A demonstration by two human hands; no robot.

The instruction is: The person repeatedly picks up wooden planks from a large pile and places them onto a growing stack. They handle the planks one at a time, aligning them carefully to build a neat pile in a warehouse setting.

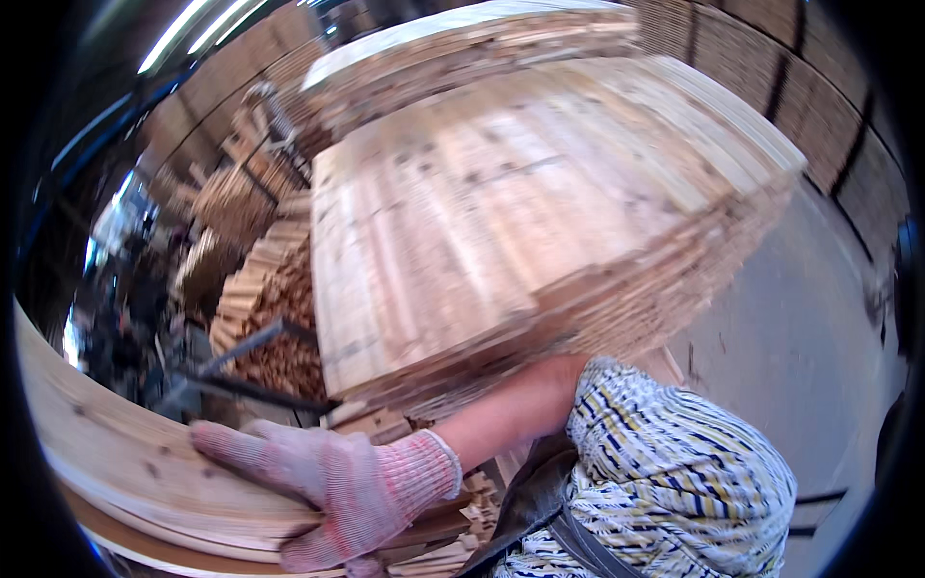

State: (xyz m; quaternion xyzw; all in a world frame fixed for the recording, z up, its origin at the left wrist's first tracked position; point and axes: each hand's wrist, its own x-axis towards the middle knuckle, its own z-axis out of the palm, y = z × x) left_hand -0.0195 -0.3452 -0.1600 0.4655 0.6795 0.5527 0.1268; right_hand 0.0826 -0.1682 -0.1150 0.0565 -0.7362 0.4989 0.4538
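Observation:
My right hand point(332, 482), in a pinkish-grey knit work glove, reaches across to the lower left. Its fingers are spread and rest on a pale knotty wooden board point(145, 458), near that board's edge. Below the board, more layers of wood point(193, 546) show along the rim of the view. A patterned short sleeve point(674, 472) covers my upper arm, and the forearm above the glove is bare. My left hand is out of sight.
Ahead stands a large stack of planks point(482, 222), with another stack point(482, 43) behind it. Loose wood pieces point(275, 328) and a dark metal frame point(255, 342) are on the left. Grey floor point(771, 318) shows at right, before tall strapped wood stacks point(809, 116). The picture is motion-blurred.

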